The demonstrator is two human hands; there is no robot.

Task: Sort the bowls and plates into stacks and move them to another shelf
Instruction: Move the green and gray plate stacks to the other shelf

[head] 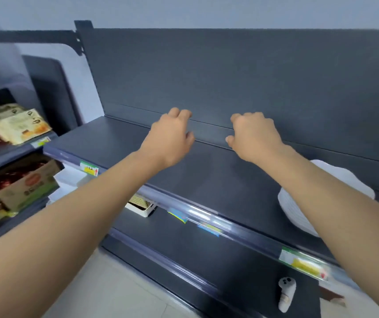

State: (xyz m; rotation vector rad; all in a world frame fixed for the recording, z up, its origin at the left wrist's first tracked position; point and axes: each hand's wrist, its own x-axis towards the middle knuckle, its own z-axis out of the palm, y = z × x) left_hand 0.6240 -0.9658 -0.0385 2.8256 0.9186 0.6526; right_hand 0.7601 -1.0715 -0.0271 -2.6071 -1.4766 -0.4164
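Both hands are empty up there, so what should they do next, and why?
Probably lower the right hand toward the white plates stacked at the top shelf's right end. Neither it nor the left hand holds anything.

Under the curled fingers (179, 114) the shelf (206, 171) looks like smooth, matt dark-grey painted metal. Right of them, glossy white plates (298, 207). Below, a clear shiny plastic price strip (206, 214).

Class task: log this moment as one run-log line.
left hand empty, over shelf | right hand empty | plate stack on shelf, right
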